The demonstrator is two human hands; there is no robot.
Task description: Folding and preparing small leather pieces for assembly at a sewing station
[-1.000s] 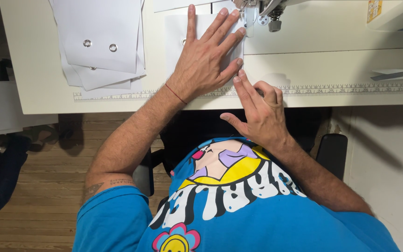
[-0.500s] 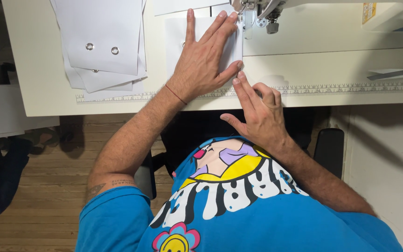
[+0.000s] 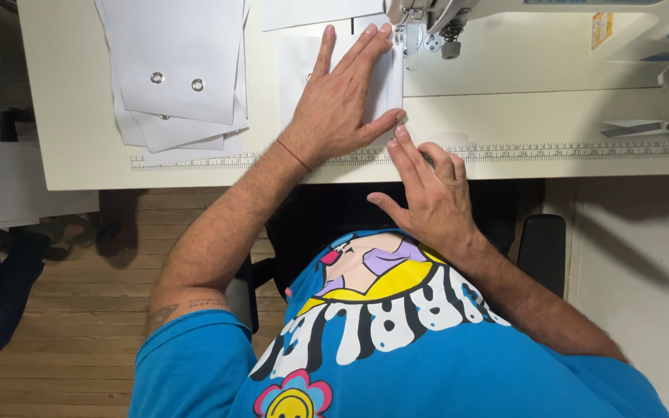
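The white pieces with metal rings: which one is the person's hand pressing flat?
The white piece by the sewing machine, under the left hand. The others lie stacked at the table's left, untouched.

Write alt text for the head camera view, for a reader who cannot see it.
A person's left hand presses flat on a white rectangular fabric piece beside a white sewing machine, while the right hand fingers its near edge. A stack of white eyeleted fabric pieces lies left on the cream table.

One head-worn camera looks steeply down from above the person's chest, close in. The counter [image 3: 79, 155] fills the frame toward 12 o'clock, with the floor [image 3: 63, 340] at 8 o'clock.
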